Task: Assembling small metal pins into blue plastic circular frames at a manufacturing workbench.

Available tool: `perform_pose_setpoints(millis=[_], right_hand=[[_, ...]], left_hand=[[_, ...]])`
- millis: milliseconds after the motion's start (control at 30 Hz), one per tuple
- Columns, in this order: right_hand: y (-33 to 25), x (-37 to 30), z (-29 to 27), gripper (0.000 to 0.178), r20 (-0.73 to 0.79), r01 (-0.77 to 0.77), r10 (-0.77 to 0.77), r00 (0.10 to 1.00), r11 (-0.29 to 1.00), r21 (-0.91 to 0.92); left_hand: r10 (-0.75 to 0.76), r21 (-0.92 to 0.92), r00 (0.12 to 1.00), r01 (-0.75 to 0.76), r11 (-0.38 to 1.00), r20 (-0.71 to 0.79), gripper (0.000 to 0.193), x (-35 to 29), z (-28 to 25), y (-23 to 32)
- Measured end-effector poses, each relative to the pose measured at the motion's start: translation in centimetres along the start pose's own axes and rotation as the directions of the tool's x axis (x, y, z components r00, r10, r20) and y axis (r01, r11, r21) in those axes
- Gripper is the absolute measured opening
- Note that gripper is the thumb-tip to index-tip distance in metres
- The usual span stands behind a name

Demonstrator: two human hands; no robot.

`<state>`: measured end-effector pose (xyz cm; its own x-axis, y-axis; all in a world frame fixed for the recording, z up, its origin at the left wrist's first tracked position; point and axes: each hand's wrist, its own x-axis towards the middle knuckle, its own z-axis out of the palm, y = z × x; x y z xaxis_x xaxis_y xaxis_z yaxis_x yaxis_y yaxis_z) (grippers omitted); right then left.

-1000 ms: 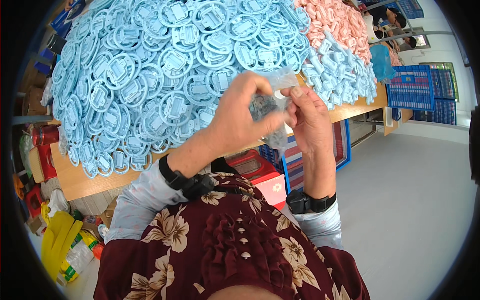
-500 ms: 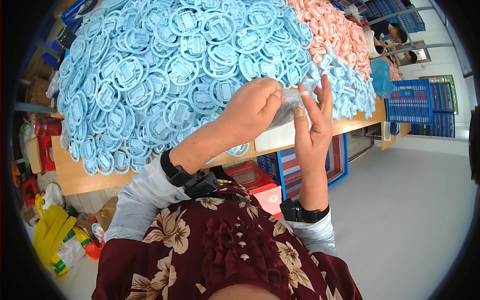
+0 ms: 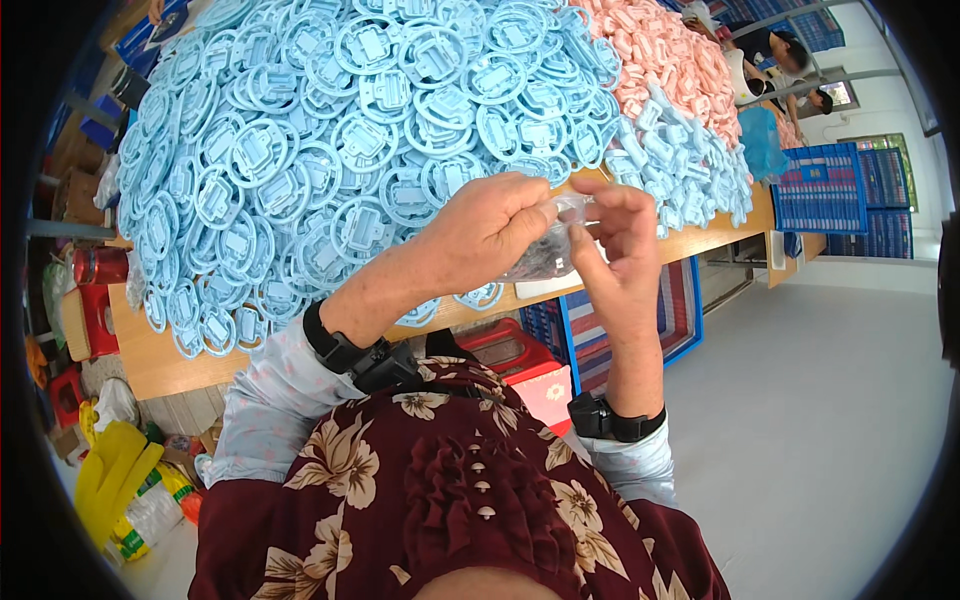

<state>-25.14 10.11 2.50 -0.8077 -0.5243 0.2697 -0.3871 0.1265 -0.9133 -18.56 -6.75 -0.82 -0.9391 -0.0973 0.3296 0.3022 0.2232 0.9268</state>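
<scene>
A clear plastic bag [image 3: 543, 258] with small dark contents hangs between my hands, above the table's near edge. My left hand [image 3: 490, 228] is closed on one side of its gathered top. At the other side of the top, my right hand [image 3: 622, 240] has its thumb and curled fingers on the plastic. What exactly the bag holds is too small to make out. Right behind my hands rises a big heap of light blue ring-shaped plastic parts [image 3: 365, 140]. Smaller pale blue parts [image 3: 685, 165] lie just beyond my right hand.
Pink plastic parts [image 3: 665, 60] are heaped at the back right of the wooden table [image 3: 190, 365]. Below its front edge are a red stool [image 3: 510, 350] and a blue-rimmed crate [image 3: 690, 320]. Blue crates [image 3: 820, 195] stand at the right. Two people [image 3: 785, 55] are at the far right.
Both hands have come slightly lower with the bag. The right hand's fingers, stretched upward before, are now curled in at the bag's top.
</scene>
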Motion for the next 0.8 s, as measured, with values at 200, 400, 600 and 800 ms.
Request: perform_pose_setpoints(millis=[200,400,600,800], right_hand=[[0.4,-0.1,0.8,0.015,0.023,0.097,-0.097,0.995,0.906,-0.412],[2.8,0.2,2.5,0.016,-0.127,0.055,-0.115,0.985,0.915,-0.399],[3.2,2.0,3.2,0.025,-0.174,-0.099,0.041,0.984,0.935,-0.341],[7.7,4.0,0.5,0.028,-0.270,-0.186,0.099,0.958,0.929,-0.319]], left_hand=[[-0.050,0.005,0.992,0.051,0.999,-0.119,0.022,-0.1,0.8,-0.4],[-0.160,0.037,0.986,0.162,0.986,-0.056,0.027,-0.3,2.0,-0.5],[0.079,0.233,0.987,-0.045,0.971,-0.138,0.028,0.7,2.6,-1.5],[0.305,0.230,0.948,-0.278,0.933,-0.094,0.025,-0.7,5.7,-0.9]])
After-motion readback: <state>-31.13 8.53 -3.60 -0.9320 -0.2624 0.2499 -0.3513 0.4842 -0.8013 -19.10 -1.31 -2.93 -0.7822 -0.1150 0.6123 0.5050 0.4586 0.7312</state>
